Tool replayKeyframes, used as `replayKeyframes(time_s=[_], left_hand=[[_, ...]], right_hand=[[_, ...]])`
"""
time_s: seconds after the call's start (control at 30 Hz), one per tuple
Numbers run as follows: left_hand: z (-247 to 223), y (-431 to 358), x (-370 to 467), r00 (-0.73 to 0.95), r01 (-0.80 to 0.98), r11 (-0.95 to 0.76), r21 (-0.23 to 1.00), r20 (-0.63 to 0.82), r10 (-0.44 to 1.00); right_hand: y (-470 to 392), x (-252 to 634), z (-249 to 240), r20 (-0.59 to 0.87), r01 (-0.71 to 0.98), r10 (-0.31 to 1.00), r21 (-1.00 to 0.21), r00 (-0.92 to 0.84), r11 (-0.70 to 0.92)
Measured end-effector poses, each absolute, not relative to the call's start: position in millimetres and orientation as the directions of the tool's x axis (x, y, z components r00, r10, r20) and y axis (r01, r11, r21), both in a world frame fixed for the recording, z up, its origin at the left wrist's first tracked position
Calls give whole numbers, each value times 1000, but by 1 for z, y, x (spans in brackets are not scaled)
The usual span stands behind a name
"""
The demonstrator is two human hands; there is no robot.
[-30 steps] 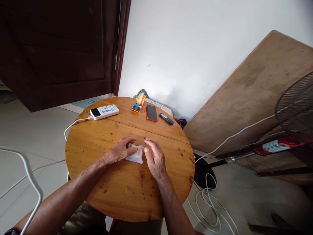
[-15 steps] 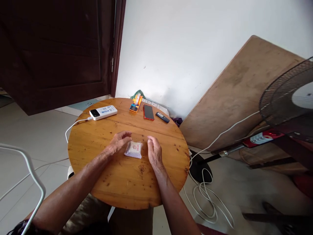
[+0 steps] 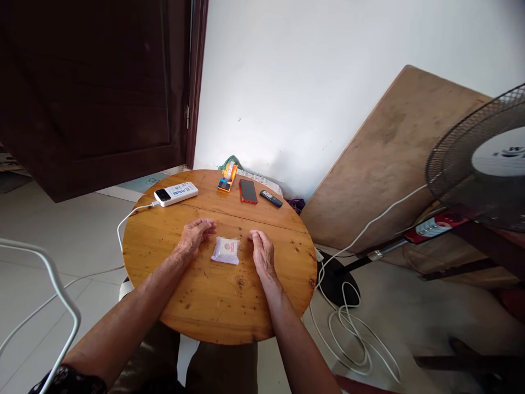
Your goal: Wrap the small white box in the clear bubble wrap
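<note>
A small packet in clear bubble wrap [image 3: 225, 250], with a pale label and red print, lies on the round wooden table [image 3: 205, 306] between my two hands. To its left is my left hand [image 3: 196, 235], resting near the tabletop with loosely bent fingers and nothing in them. My right hand [image 3: 263, 253] is on the other side, thumb uppermost, its fingers loosely curled and partly hidden. Neither hand touches the packet; a strip of bare wood shows on each side of it.
Toward the back are a white power bank [image 3: 176, 193] with a cable plugged in, an orange tape dispenser [image 3: 228, 177], a red-edged phone [image 3: 248, 191] and a small dark device [image 3: 271, 198]. A standing fan [image 3: 484, 158] and a leaning board [image 3: 381, 148] are at right.
My left hand has drawn back to the left, away from the wrapped packet. My right hand has shifted slightly right. The view has turned a little.
</note>
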State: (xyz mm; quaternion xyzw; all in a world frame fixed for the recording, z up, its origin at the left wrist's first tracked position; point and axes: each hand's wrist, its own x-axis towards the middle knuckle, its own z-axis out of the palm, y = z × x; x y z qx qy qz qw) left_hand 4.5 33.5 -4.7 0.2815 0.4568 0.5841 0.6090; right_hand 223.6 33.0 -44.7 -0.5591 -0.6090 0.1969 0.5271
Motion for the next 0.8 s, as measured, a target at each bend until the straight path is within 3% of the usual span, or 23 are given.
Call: replayKeyframes(time_s=[0.8], left_hand=[[-22, 29, 39, -244, -472, 107, 875, -246, 938]], right_hand=[[15, 231, -26, 393, 527, 893, -818, 218, 231]])
